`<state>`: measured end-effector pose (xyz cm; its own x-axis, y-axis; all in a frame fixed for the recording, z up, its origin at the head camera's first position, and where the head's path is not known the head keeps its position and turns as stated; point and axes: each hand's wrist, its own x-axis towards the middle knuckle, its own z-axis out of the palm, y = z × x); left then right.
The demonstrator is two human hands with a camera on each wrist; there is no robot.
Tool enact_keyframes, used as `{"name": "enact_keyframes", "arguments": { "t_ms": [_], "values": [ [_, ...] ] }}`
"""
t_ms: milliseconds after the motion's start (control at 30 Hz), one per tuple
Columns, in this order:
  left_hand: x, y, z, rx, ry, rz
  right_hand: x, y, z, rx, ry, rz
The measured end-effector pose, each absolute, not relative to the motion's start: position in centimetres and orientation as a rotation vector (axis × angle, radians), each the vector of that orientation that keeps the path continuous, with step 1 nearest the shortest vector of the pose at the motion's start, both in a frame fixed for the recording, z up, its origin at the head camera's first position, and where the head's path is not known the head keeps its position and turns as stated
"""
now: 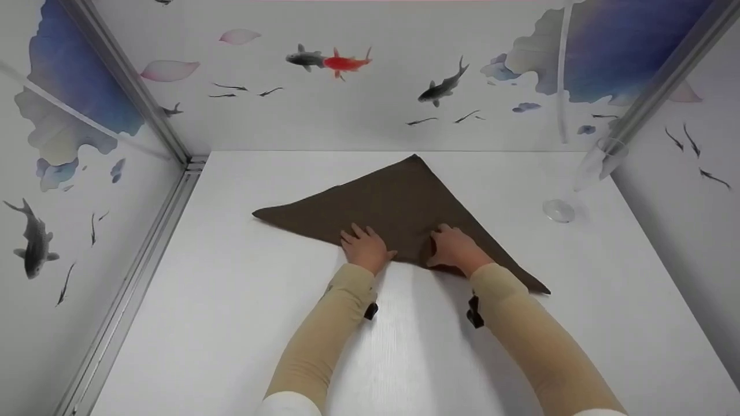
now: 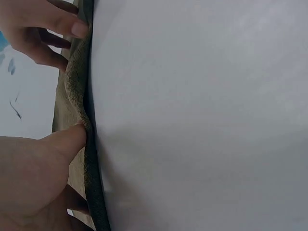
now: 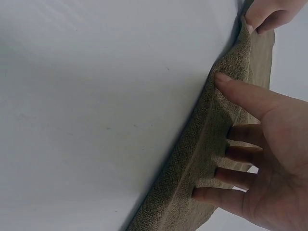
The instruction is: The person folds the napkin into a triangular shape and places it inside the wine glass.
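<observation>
A dark brown cloth (image 1: 393, 193) lies folded in a triangle on the white table, one corner pointing away and the long folded edge toward me. Fingers spread, my left hand (image 1: 366, 249) rests on the cloth near the middle of that edge. To its right, my right hand (image 1: 458, 248) touches the cloth, which bulges slightly beside its thumb. The right wrist view shows the right thumb (image 3: 228, 82) on the near fold and the other fingers straight against the fabric. In the left wrist view the left thumb (image 2: 72, 139) presses the rolled edge.
A clear stemmed glass (image 1: 558, 211) stands at the right rear of the table (image 1: 219, 323). Panels printed with fish and blue leaves enclose the left, back (image 1: 358, 110) and right sides. A metal rail (image 1: 133, 294) runs along the left.
</observation>
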<state>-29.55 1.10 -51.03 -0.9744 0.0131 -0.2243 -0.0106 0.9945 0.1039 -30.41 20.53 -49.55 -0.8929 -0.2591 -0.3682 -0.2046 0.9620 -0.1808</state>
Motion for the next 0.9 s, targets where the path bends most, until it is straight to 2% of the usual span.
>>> {"name": "enact_keyframes", "arguments": {
  "t_ms": [333, 900],
  "values": [
    [-30.2, 0.5, -51.2, 0.054, 2.899, 0.069, -30.6, 21.7, -49.3, -0.374, 2.614, -0.197],
    [-31.4, -0.8, -51.7, 0.172, 2.881, -0.016, -31.3, 24.9, -48.3, -0.706, 2.574, -0.011]
  ]
}}
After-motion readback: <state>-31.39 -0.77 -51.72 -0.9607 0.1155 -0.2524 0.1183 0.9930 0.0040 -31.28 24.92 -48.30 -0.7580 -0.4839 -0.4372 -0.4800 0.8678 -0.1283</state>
